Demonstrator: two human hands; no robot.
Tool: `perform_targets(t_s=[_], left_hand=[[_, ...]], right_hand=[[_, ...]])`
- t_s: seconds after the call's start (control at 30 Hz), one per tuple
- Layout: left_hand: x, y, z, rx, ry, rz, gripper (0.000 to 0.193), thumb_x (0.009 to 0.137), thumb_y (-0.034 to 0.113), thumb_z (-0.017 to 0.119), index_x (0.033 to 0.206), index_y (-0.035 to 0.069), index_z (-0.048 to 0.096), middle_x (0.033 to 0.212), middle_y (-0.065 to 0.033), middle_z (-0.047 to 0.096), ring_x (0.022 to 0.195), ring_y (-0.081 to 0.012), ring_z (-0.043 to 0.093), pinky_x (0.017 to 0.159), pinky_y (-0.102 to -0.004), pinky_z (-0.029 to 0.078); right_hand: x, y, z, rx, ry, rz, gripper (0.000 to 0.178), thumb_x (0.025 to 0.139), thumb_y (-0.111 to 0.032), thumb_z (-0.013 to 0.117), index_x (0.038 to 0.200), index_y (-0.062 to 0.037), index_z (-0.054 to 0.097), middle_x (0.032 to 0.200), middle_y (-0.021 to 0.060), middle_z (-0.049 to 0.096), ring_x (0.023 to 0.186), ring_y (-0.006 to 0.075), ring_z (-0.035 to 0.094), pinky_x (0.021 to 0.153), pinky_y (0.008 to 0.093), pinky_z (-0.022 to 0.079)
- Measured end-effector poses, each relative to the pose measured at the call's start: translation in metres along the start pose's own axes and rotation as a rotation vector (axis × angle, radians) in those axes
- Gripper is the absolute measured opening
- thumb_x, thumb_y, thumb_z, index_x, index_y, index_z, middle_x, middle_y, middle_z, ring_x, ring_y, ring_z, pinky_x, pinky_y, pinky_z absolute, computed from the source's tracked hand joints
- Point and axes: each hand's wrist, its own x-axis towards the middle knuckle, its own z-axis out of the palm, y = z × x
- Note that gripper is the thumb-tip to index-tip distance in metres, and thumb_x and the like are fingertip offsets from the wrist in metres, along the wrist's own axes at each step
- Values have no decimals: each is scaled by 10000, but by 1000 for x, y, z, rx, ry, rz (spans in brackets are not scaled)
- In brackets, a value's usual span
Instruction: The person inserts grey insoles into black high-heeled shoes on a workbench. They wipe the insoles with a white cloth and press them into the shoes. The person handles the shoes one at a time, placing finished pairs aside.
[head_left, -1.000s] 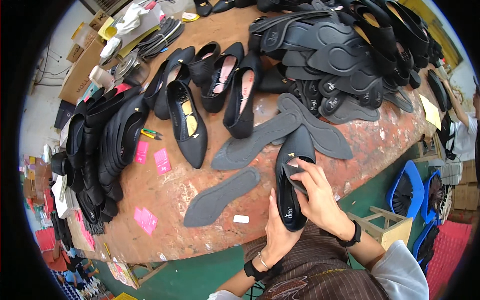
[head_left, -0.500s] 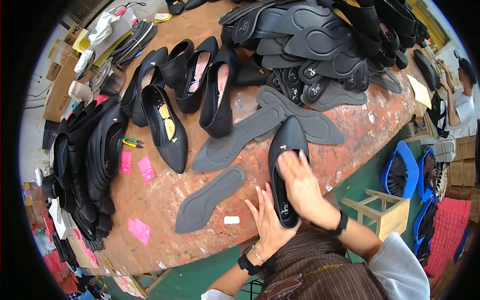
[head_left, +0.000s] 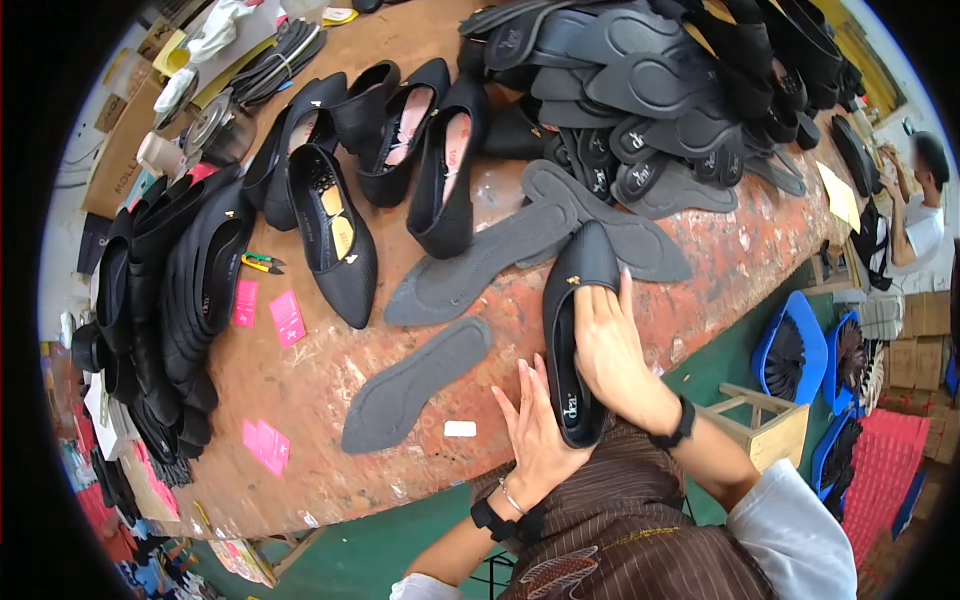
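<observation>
A black pointed flat shoe (head_left: 587, 252) with a small gold ornament lies toe away from me at the table's near edge. My left hand (head_left: 540, 435) holds it along the left side and heel, fingers stretched upward. My right hand (head_left: 612, 355) reaches into the opening, its fingertips hidden inside under the toe, while one finger stays outside along the right side. A dark insole (head_left: 571, 385) shows inside the shoe. Left of it a loose grey insole (head_left: 418, 385) lies flat. Two more grey insoles (head_left: 480, 262) overlap beyond, one partly behind the shoe's toe.
A big heap of black insoles (head_left: 650, 85) covers the far right. More black shoes (head_left: 335, 240) stand at the centre left, with stacked shoes (head_left: 205, 260) on the left. Pink tags (head_left: 287, 318), yellow snips (head_left: 262, 263) and a white label (head_left: 460, 429) lie about. A wooden stool (head_left: 760, 420) stands right.
My right hand's fingers have shifted within the shoe's opening, with one finger now along its outer side. The shoe and left hand stay together, little moved; the view has shifted slightly.
</observation>
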Motion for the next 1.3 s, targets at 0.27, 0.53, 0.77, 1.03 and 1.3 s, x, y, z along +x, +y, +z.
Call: perform_targets(t_s=[0.27, 0.53, 0.77, 1.03, 1.3], left_hand=[[7, 0, -1, -39, 11, 9, 1318, 648, 369, 856, 1509, -88, -31, 1544, -306, 269, 1435, -434, 293, 1152, -649, -52], [10, 4, 0, -78, 13, 16, 1100, 679, 303, 847, 1499, -7, 183, 1518, -276, 326, 1432, -451, 278, 1166, -634, 12], [0, -9, -144, -662, 182, -373, 635, 528, 199, 910, 1024, 71, 535, 992, -24, 468, 979, -188, 483, 942, -314, 374], [-21, -104, -381, 89, 1073, -211, 606, 870, 206, 706, 1354, -63, 459, 1206, -143, 569, 1108, -210, 571, 981, -304, 441], [164, -37, -166, 398, 390, -33, 564, 789, 230, 790, 1272, 34, 574, 1416, -195, 482, 1369, -355, 397, 1118, -416, 340]], right_hand=[[17, 5, 6, -331, -73, -90, 482, 851, -134, 525, 1238, 152, 499, 1158, 282, 566, 1148, 401, 546, 1174, 583, 188], [38, 8, -2, -345, -321, -39, 255, 834, -110, 542, 1022, 28, 645, 916, 171, 672, 933, 312, 664, 1148, 666, 153], [32, 57, -86, 825, -9, 86, 224, 829, -35, 647, 1043, -28, 712, 954, 148, 709, 983, 312, 690, 896, 436, 525], [61, 72, -26, 53, 248, 148, 556, 741, -254, 814, 1180, 3, 588, 1016, 142, 651, 999, 347, 613, 815, 429, 505], [14, 90, -54, 1142, 314, 384, 271, 919, -50, 626, 1175, 8, 558, 1036, 77, 673, 874, 156, 657, 737, 292, 522]])
